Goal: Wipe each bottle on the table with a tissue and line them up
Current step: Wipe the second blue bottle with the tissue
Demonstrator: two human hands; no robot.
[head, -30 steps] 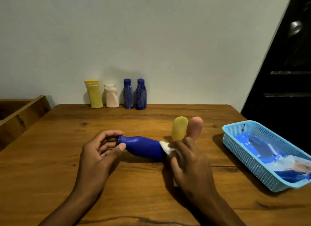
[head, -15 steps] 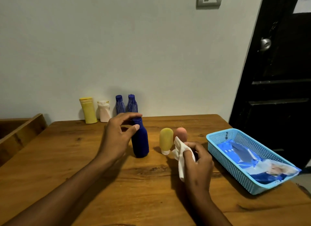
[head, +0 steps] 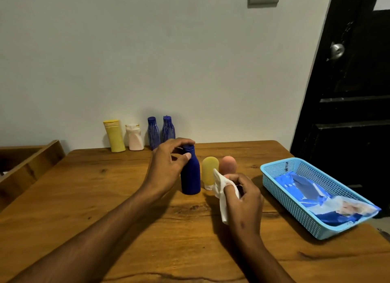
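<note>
A dark blue bottle stands upright in the middle of the wooden table. My left hand grips its cap and neck from the left. My right hand pinches a white tissue just right of it. A yellow tube and a pink tube stand behind the tissue. Against the wall stand a yellow bottle, a white bottle and two ribbed blue bottles in a row.
A light blue plastic basket holding a blue tissue pack sits at the table's right edge. A wooden frame lies to the left. A dark door is at the right.
The blue bottle went from lying on the table between both hands to standing upright. My right hand drew the tissue away from it. The view tilted upward.
</note>
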